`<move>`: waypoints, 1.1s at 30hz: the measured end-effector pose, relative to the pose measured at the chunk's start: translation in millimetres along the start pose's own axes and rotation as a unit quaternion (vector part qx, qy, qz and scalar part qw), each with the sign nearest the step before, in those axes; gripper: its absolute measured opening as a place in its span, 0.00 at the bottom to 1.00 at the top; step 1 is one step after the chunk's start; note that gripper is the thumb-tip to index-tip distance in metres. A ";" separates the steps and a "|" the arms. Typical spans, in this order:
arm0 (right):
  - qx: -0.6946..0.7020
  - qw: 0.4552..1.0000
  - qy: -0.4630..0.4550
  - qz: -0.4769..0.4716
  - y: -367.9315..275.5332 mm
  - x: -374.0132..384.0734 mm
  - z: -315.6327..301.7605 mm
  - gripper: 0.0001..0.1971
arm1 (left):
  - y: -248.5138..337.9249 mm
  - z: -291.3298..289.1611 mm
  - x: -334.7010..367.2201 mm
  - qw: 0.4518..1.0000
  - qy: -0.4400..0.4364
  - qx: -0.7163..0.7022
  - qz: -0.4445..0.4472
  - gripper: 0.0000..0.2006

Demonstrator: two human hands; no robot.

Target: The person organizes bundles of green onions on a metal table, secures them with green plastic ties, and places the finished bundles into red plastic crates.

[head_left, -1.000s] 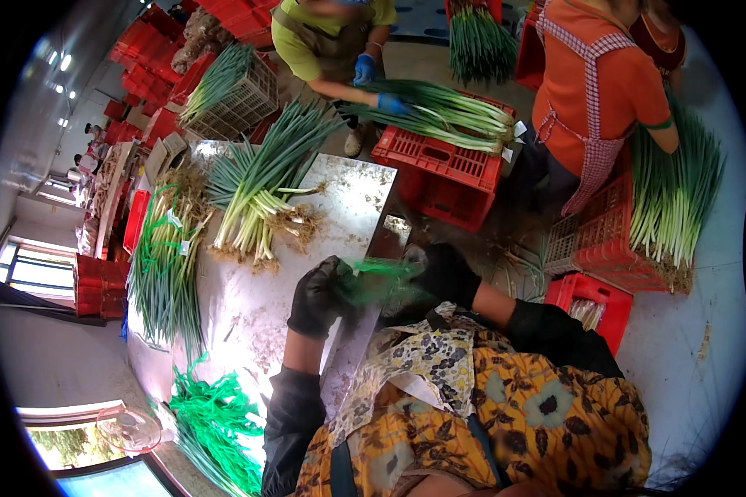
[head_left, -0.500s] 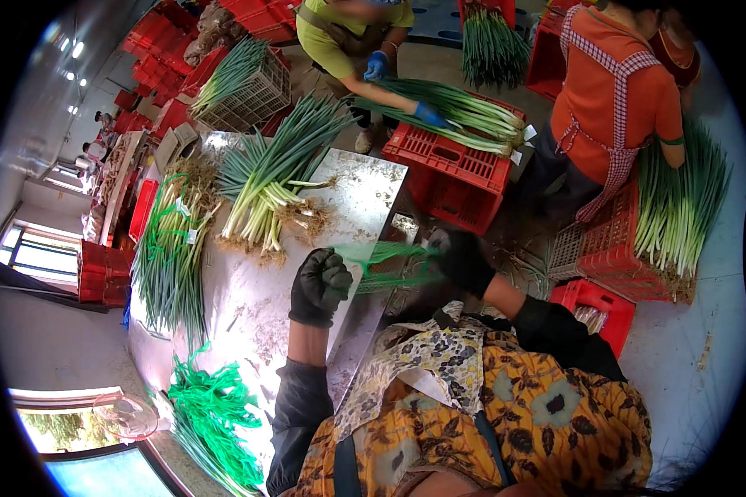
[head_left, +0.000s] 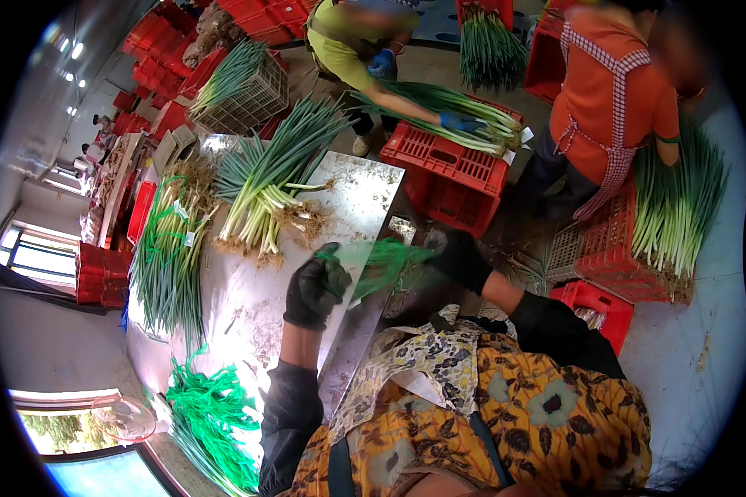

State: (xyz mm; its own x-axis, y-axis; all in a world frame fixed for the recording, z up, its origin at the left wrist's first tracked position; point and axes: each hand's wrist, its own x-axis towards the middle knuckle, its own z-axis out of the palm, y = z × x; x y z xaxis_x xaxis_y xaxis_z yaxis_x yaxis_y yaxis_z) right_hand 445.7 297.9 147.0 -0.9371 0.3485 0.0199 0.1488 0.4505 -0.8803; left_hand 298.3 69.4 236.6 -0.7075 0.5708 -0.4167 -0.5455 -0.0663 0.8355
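Left hand [head_left: 315, 286] and right hand [head_left: 458, 258], both gloved, are clamped on green tie strings [head_left: 381, 263], stretched above the counter [head_left: 257, 306].

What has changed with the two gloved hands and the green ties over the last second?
Little has moved. Both hands keep hold of the green ties stretched between them: the left hand has edged up slightly over the metal table, and the right hand is about where it was. The loose green onions on the table, the tied bundles and the red crate lie as before.
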 end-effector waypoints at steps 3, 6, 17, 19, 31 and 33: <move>-0.063 0.989 0.130 -0.042 61.0 22.6 -2.4 0.16 | 12.2 19.7 -22.0 0.966 -0.210 -0.022 -0.148 0.22; -0.036 0.974 0.035 -0.222 27.5 14.3 -29.8 0.25 | -8.4 -24.9 7.9 0.733 -0.270 0.578 0.237 0.16; -0.116 0.988 0.099 0.007 5.3 0.7 -7.0 0.18 | -5.6 1.6 2.0 0.961 -0.216 0.121 -0.125 0.06; -0.095 0.987 0.130 -0.010 37.5 5.5 -10.9 0.15 | 2.5 13.9 -5.1 0.951 -0.239 0.112 -0.159 0.06; 0.180 0.879 -0.085 -0.434 -58.5 -6.9 9.5 0.27 | 11.2 -83.4 52.5 0.959 -0.135 -0.202 -0.144 0.07; 0.129 0.929 -0.091 -0.336 -19.3 -8.5 13.8 0.24 | 42.8 -77.3 43.6 0.943 -0.202 -0.194 -0.177 0.06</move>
State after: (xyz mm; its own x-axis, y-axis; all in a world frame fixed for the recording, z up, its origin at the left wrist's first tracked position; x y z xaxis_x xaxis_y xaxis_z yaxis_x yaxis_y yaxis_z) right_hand 446.4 275.0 157.3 -0.8326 -0.0948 0.5456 -0.5468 0.2965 -0.7830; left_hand 209.3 28.2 226.5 -0.2642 0.8737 -0.4084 -0.8945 -0.0637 0.4424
